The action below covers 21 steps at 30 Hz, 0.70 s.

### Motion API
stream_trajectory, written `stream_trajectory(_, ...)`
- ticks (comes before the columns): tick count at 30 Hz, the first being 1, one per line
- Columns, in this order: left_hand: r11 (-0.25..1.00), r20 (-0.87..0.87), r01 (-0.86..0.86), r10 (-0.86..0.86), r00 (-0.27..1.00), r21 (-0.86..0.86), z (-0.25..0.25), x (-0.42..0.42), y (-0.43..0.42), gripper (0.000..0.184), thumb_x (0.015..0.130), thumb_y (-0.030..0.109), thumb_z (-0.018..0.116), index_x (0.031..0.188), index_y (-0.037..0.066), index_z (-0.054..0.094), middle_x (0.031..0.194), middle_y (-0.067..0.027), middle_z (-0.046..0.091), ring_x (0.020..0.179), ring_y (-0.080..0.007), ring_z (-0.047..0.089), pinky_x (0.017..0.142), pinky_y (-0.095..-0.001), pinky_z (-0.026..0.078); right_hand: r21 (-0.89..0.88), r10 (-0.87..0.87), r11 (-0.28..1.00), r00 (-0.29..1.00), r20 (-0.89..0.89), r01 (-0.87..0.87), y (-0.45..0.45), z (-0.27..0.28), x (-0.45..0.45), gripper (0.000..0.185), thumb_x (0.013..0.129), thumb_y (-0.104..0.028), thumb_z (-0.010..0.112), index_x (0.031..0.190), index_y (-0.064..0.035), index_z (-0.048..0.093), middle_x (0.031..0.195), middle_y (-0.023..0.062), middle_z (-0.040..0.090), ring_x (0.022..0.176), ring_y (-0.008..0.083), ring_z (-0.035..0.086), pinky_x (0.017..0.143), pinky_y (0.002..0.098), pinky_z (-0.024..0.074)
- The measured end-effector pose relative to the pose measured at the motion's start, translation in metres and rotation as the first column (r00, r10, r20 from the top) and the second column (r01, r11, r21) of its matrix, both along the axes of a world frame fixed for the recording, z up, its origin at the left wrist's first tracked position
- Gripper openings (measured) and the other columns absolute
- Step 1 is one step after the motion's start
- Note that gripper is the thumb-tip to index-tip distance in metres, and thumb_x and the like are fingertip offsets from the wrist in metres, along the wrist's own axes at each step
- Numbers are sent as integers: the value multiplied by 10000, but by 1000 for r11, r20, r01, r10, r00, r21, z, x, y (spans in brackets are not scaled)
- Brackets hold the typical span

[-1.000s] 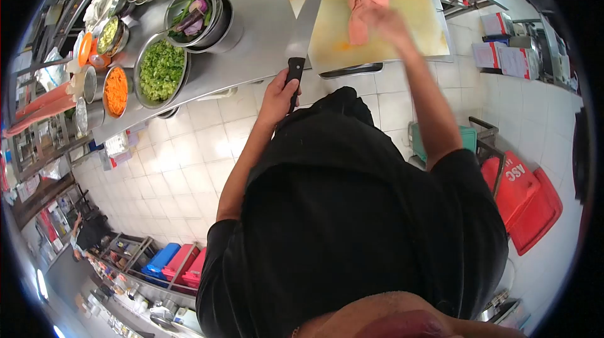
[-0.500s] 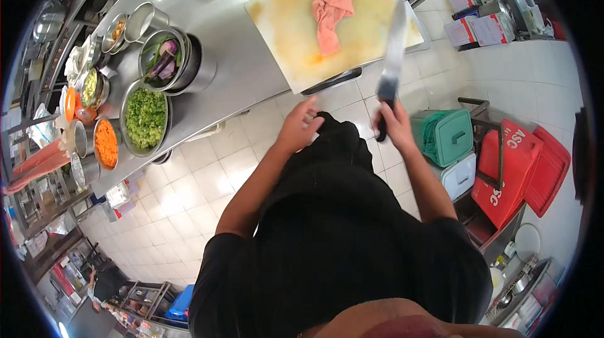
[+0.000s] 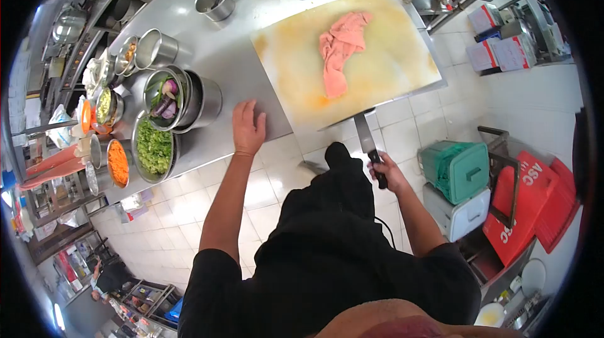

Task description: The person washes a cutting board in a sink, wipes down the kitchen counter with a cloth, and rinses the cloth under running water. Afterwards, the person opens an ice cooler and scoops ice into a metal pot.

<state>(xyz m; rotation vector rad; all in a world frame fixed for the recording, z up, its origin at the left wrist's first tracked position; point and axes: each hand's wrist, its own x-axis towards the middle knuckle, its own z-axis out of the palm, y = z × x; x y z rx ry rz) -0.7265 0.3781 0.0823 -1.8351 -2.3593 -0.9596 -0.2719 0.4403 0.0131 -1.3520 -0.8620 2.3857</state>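
My right hand is wrapped round the black handle of a large kitchen knife. The blade points away from me, and its tip end meets the near edge of the cutting board; whether it goes under the board I cannot tell. My left hand is over the front edge of the steel counter, fingers stretched out and holding nothing. A crumpled pink cloth lies on the stained board. Left of my left hand stand stacked pots topped by a bowl of purple onion and greens.
On the counter's left are a bowl of chopped greens, grated carrot and a pot with a utensil. Green and red bins stand at right. Another person is far off at lower left.
My right hand has lowered the knife from beside the board's right side to its near edge. My left hand has moved left and forward to the counter's edge.
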Motion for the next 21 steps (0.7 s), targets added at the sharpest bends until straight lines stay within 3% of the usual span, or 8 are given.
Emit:
stream_trajectory(1, 1000, -23, -6, 5, 1000, -25, -4, 0, 5, 465, 834, 154, 661, 1261, 35, 521, 1235, -177, 524, 1165, -367, 476, 986, -453, 389, -98, -58, 994, 993, -98, 49, 17, -9, -18, 456, 893, -89, 616, 1322, -78, 461, 947, 85, 618, 741, 156, 584, 628, 287, 511)
stream_trajectory(4, 992, -93, -46, 35, 995, -115, -11, 6, 12, 459, 837, 178, 650, 1258, 50, 523, 1255, -158, 515, 1199, -361, 454, 1003, -479, 345, -151, -123, 986, 914, -387, 69, 58, -38, -69, 510, 919, -202, 616, 1375, -67, 433, 1021, 83, 600, 801, 166, 579, 645, 284, 522)
stream_trajectory(8, 986, -99, -105, 93, 991, -129, -10, 8, 16, 464, 840, 161, 643, 1270, 41, 513, 1264, -155, 509, 1204, -361, 453, 1005, -477, 343, -239, -236, 964, 783, -576, 115, 91, -98, -113, 296, 902, -246, 623, 1097, -30, 569, 957, 104, 610, 752, 208, 575, 555, 310, 495)
stream_trajectory(9, 985, -91, -108, 96, 991, -133, -10, 7, 17, 464, 842, 161, 642, 1271, 41, 511, 1264, -154, 509, 1203, -362, 453, 1006, -478, 343, -261, -274, 953, 808, -521, 154, 97, -103, -123, 292, 900, -265, 621, 1070, -32, 583, 870, 98, 617, 686, 203, 572, 550, 313, 494)
stream_trajectory(11, 984, -67, -112, 103, 992, -138, -11, 7, 18, 464, 844, 161, 639, 1273, 42, 508, 1263, -152, 508, 1202, -365, 453, 1006, -479, 342, -488, -457, 842, 782, -423, 228, 113, -112, -142, 355, 880, -289, 664, 1108, -32, 577, 948, 87, 644, 780, 152, 610, 598, 309, 496)
stream_trajectory(13, 982, -52, -115, 109, 993, -151, -10, 4, 19, 474, 846, 154, 636, 1284, 38, 496, 1261, -156, 505, 1200, -367, 452, 1000, -480, 345, -552, -531, 787, 757, -381, 274, 130, -119, -157, 352, 880, -289, 664, 1106, -32, 579, 944, 86, 644, 777, 151, 610, 598, 308, 497)
stream_trajectory(21, 980, -8, -150, 150, 989, -131, -17, 2, 17, 461, 836, 132, 638, 1266, 18, 517, 1242, -171, 524, 1194, -384, 467, 995, -481, 357, -480, -512, 829, 735, -445, 287, 152, -137, -176, 343, 883, -288, 662, 1096, -31, 586, 927, 80, 643, 764, 149, 607, 597, 305, 497)
